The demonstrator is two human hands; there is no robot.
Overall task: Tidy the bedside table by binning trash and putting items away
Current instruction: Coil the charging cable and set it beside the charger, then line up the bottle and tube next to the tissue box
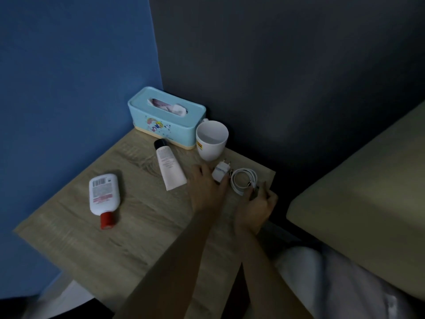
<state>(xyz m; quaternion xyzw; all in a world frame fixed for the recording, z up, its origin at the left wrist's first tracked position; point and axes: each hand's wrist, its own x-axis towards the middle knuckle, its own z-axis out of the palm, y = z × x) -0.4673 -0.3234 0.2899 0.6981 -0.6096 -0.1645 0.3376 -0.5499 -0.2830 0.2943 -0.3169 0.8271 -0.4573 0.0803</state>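
Observation:
On the wooden bedside table lie a white bottle with a red cap, a pale tube with a black cap, a white mug and a light blue tissue box. My left hand rests on the table with its fingertips touching a white charger plug. My right hand pinches the near end of a coiled white cable beside the plug.
A blue wall stands to the left and a dark wall behind the table. A bed mattress lies to the right, with a dark gap between it and the table. White fabric covers the lower right.

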